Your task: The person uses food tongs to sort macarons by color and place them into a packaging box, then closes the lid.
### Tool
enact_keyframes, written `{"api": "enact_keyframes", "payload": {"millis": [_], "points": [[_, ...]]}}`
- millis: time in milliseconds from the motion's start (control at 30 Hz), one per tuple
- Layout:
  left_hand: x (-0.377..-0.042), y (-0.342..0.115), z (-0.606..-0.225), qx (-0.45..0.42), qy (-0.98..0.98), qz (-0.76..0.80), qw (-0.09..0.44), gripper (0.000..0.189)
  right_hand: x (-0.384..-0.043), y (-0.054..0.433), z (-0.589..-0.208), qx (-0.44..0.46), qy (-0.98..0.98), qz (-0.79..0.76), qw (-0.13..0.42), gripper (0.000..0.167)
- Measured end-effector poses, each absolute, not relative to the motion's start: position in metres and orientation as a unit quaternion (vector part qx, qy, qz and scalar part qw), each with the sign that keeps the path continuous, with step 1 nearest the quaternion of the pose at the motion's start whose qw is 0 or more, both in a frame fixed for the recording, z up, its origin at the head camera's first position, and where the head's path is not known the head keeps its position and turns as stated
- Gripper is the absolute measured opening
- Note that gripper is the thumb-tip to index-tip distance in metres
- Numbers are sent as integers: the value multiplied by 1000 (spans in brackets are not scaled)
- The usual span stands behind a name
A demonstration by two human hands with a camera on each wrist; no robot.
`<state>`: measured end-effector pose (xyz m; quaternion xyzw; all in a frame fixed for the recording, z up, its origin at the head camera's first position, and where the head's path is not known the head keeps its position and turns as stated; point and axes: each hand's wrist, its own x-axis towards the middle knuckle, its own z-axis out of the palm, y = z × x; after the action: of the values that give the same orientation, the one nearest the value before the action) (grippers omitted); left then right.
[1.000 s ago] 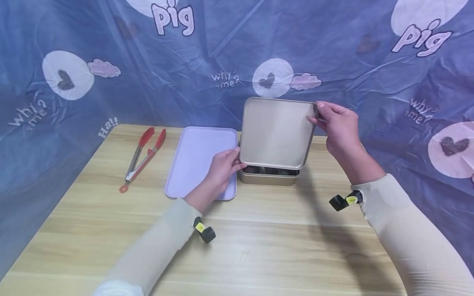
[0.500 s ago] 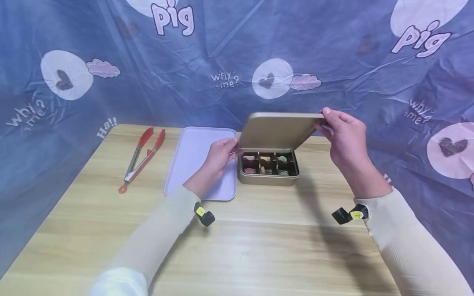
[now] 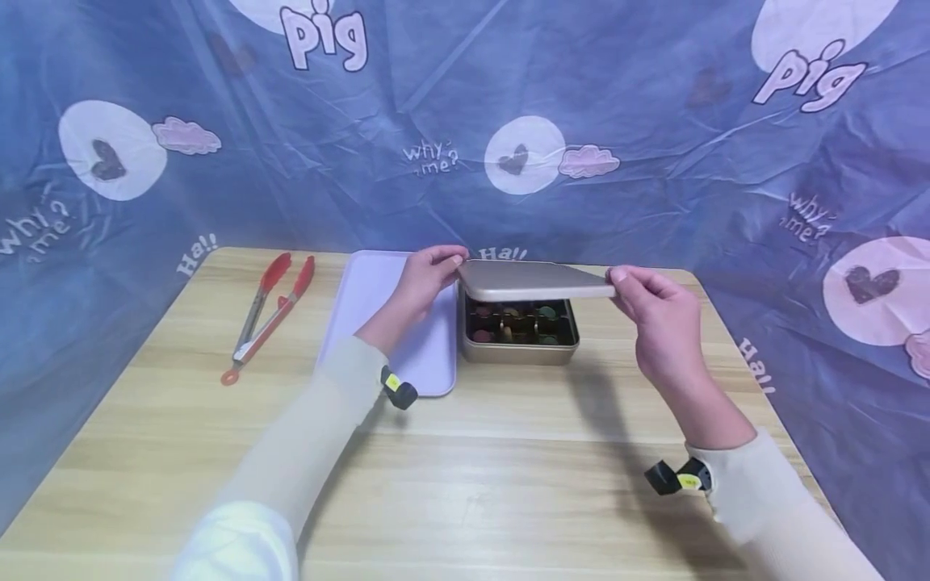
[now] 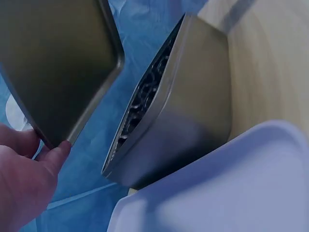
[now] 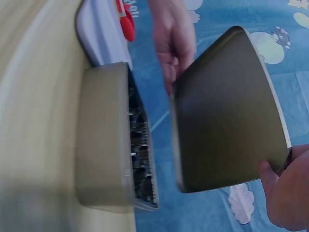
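A gold metal lid [image 3: 538, 281] hangs above a gold tin box [image 3: 519, 353], tilted and apart from it. My left hand [image 3: 429, 278] pinches the lid's left corner, and my right hand [image 3: 664, 327] grips its right side between thumb and fingers. In both wrist views a gap shows between lid and box. Inside the box a dark divided insert [image 3: 523, 327] holds several small round coloured pieces in its compartments. From the right wrist, the lid's hollow underside [image 5: 227, 116] is visible, with the box [image 5: 104, 140] beside it.
A lilac tray [image 3: 388, 371] lies just left of the tin box, under my left forearm. Further left are red-tipped tongs [image 3: 269, 315], spread apart on the wooden table [image 3: 465, 484]. A blue printed cloth [image 3: 407, 97] hangs behind and at the sides.
The lid has tipped from nearly upright to nearly flat over the box, exposing the compartments. My right hand has come down with it; my left hand has moved slightly up and away.
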<state>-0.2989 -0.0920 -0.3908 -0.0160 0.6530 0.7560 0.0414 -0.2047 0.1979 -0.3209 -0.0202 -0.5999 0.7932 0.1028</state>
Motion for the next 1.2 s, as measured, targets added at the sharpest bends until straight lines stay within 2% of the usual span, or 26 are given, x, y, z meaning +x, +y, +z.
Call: {"api": "enact_keyframes", "payload": {"millis": [233,467,800,1200], "points": [[-313,-87,-396,10,740,673,-19,28,-197,196,-344,-19,-662,743,97,27],[-323,-79,-403,10,765,640,-64,28,-197,194,-362,-47,-728,683,34,49],[-344,-72,-419,-6,789,611,-69,25,-211,192,-393,-56,-763,643,-15,50],[-355,-67,-434,0,815,574,-81,27,-220,189,-409,-69,-763,642,-35,51]]}}
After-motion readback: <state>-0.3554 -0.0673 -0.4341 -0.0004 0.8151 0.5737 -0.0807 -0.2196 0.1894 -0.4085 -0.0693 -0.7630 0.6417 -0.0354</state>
